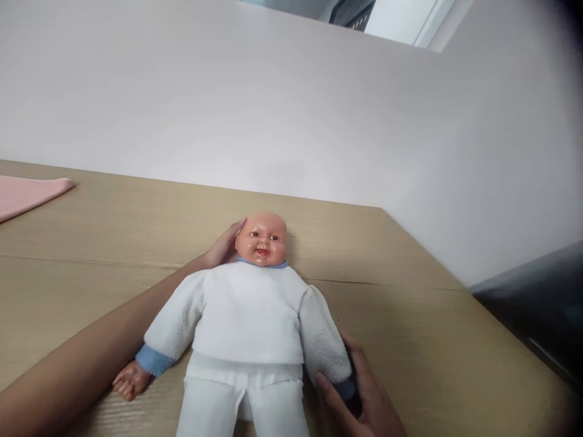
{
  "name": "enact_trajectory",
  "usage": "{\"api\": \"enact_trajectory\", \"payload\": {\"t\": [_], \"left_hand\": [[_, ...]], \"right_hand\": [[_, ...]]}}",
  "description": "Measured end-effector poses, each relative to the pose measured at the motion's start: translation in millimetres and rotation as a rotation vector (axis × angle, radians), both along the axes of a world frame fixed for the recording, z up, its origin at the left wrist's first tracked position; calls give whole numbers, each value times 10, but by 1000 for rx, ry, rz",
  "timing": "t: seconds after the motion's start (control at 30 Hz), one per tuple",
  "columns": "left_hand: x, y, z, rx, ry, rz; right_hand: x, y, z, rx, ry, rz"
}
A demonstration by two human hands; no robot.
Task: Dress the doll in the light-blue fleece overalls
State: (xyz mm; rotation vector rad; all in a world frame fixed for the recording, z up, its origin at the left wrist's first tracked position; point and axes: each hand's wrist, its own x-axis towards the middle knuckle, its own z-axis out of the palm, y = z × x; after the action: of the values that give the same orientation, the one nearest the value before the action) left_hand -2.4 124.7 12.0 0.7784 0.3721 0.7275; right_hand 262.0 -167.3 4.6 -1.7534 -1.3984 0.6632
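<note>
Steadying the doll [248,318] face up on the bench [423,346]. Best to support its head [263,235] evenly and hold the sleeve [324,334] lightly, without tugging. Resting left hand [222,247] against the doll's head, forearm [109,337] stretched alongside; cannot tell how closed. Clamping right hand [376,403] from both sides near the doll's cuff [345,388].

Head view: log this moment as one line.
baby doll: face-up on table; left hand: touching its head; right hand: around its lower sleeve
</note>
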Motion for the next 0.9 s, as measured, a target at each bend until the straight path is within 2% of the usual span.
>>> {"api": "enact_trajectory", "payload": {"t": [0.27, 0.43, 0.63, 0.9], "left_hand": [[6, -10, 6, -41, -13, -28], [53, -57, 26, -23, -6, 63], [63, -47, -18, 3, 31, 169], [41, -9, -61, -29, 49, 127]], "right_hand": [[14, 1, -8, -28, -17, 0], [21, -6, 10, -56, 9, 16], [1, 6, 30, -28, 37, -2], [-19, 14, 85, -40, 54, 10]]}}
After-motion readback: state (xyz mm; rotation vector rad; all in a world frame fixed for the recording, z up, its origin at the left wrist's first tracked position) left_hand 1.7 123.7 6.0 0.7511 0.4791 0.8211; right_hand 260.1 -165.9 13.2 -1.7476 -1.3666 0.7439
